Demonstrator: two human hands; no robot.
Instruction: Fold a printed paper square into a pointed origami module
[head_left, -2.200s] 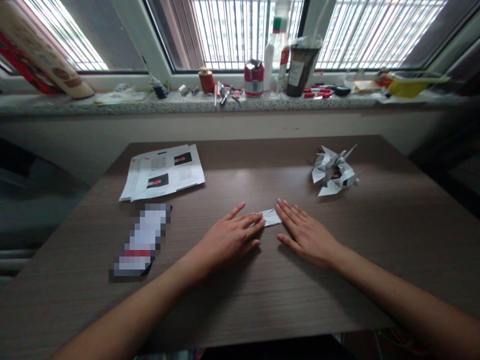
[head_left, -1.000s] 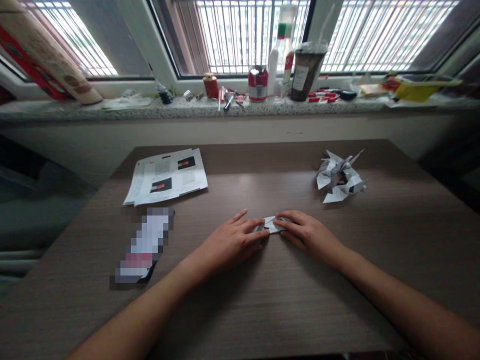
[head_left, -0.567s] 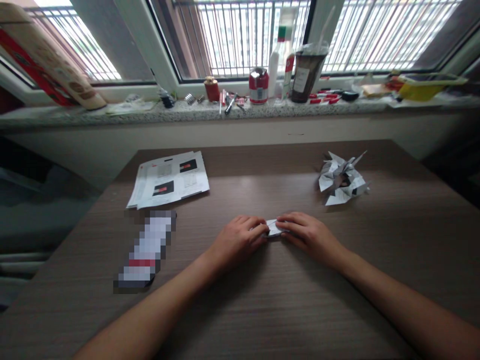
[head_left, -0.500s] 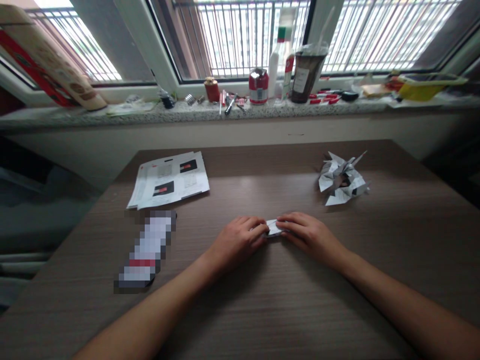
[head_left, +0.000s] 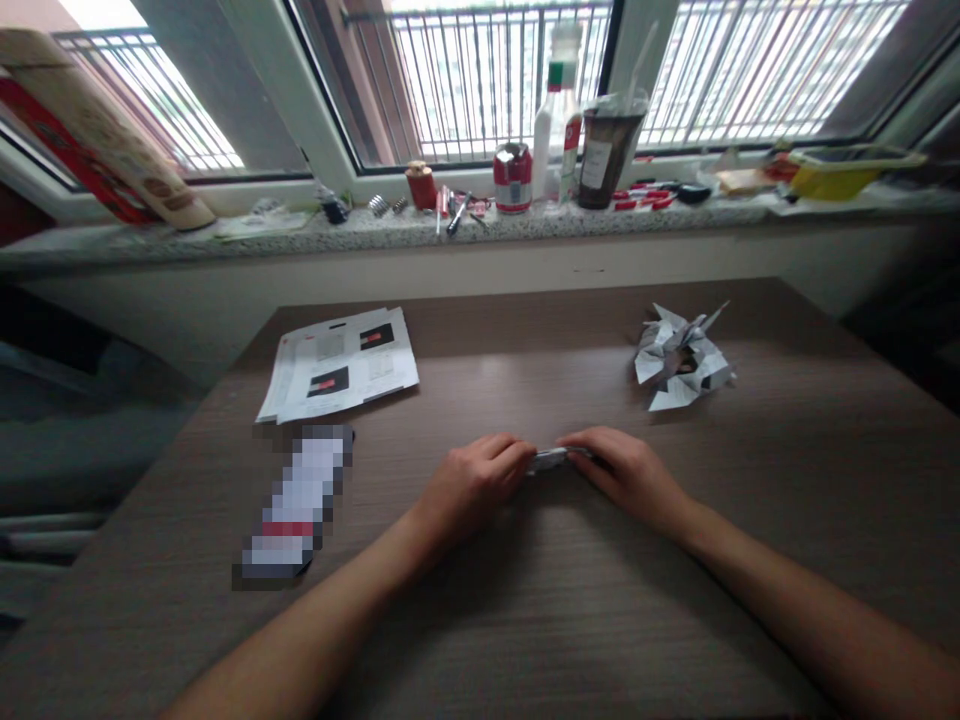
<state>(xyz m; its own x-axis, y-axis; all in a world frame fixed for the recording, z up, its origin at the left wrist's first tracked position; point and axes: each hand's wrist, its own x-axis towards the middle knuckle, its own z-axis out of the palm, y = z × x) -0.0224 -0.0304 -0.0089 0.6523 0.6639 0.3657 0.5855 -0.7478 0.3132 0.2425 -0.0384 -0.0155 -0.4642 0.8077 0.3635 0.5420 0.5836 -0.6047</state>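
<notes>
A small folded piece of paper [head_left: 551, 459], whitish and narrow, is held between both hands over the middle of the wooden table. My left hand [head_left: 484, 480] pinches its left end, fingers closed. At its right end, my right hand [head_left: 619, 465] grips it between thumb and fingers. Both ends of the paper are hidden by my fingers. Beyond my right hand sits a spiky folded-paper ring [head_left: 694, 372] made of printed paper, with an opening in its middle.
Printed sheets [head_left: 345, 365] lie at the table's back left, with a pixelated phone-like object [head_left: 296, 505] nearer me. Along the windowsill [head_left: 360, 235] stand a red can [head_left: 513, 180], bottles, a dark drink cup [head_left: 604, 155], a yellow container [head_left: 836, 177] and small tools.
The folded paper has turned from showing its flat top face to a thinner, edge-on look. My fingers have shifted from lying over it to pinching its ends.
</notes>
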